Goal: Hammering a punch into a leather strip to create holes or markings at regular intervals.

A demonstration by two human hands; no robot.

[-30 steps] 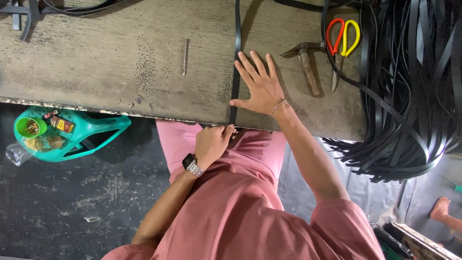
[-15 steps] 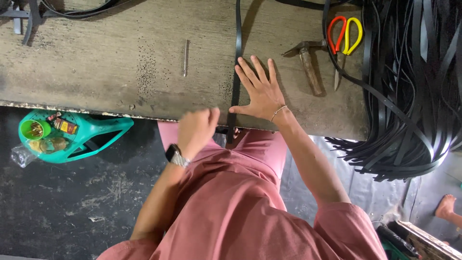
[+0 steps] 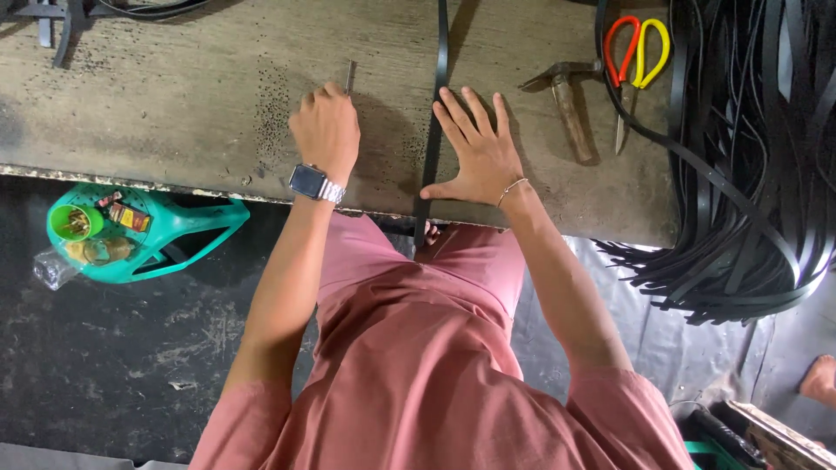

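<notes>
My right hand (image 3: 477, 152) lies flat, fingers spread, on a long black strap (image 3: 437, 104) that runs across the worn wooden workbench (image 3: 174, 104) and hangs over its near edge. My left hand (image 3: 326, 130), with a wristwatch, has reached onto the bench and its fingers close around the near end of a thin metal rod (image 3: 350, 75) left of the strap.
A hammer (image 3: 566, 100) and scissors with red and yellow handles (image 3: 634, 52) lie right of my right hand. A heap of black straps (image 3: 749, 148) spills over the bench's right end. A teal basket (image 3: 131, 233) sits on the dark floor below left. A foot (image 3: 819, 381) shows at the right.
My left hand rose from below the bench edge, near my lap, up onto the bench to the metal rod. My right hand stayed pressed on the strap.
</notes>
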